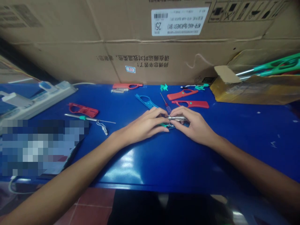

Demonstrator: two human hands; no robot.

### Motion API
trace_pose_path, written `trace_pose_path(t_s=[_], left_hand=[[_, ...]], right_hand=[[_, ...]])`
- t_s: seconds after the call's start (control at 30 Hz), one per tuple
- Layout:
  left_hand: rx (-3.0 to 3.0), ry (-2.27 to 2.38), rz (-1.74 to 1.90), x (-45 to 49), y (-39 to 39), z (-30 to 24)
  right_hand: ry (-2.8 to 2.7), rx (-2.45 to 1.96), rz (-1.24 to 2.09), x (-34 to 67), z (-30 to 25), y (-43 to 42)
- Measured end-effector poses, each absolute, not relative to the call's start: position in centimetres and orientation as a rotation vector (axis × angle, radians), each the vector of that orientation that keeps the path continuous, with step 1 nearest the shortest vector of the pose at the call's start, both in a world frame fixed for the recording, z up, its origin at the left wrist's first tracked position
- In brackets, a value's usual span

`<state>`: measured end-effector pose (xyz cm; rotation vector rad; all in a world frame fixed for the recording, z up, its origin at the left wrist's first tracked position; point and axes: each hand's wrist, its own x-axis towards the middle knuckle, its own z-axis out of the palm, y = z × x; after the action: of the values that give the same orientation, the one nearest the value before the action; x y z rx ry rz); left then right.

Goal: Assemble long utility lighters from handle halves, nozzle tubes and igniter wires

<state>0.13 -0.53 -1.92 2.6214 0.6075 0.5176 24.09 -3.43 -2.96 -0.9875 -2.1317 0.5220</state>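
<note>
Both my hands meet over the blue table, close together. A shiny silver tube (178, 118) lies pinched between the thumb and fingers of my right hand (195, 125). The fingers of my left hand (150, 123) are closed around a blue lighter half-shell with a green part (165, 125), and its fingertips reach the tube's left end. Most of the shell is hidden under the fingers. Just beyond the hands are a screwdriver (168, 108) with a purple handle and another blue half-shell (146, 101).
Red lighter shells (191, 103) lie behind and left. A metal lighter rod (91, 118) with wires is at left, near a power strip (30, 101) and a pixelated item (42, 147). A small carton (253, 92) holds green lighters at right. A large cardboard box (82, 59) walls the back.
</note>
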Motion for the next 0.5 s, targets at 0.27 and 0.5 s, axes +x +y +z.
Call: trace_pose_path(t_s=[0.27, 0.5], left_hand=[[2.643, 0.652, 0.478, 0.31, -0.4, -2.33], [2.576, 0.644, 0.513, 0.54, -0.36, -2.39]], right_hand=[[-2.131, -0.987, 0.506, 24.19, -3.02, -3.3], [-2.13, -0.994, 0.519, 24.14, -3.05, -3.24]])
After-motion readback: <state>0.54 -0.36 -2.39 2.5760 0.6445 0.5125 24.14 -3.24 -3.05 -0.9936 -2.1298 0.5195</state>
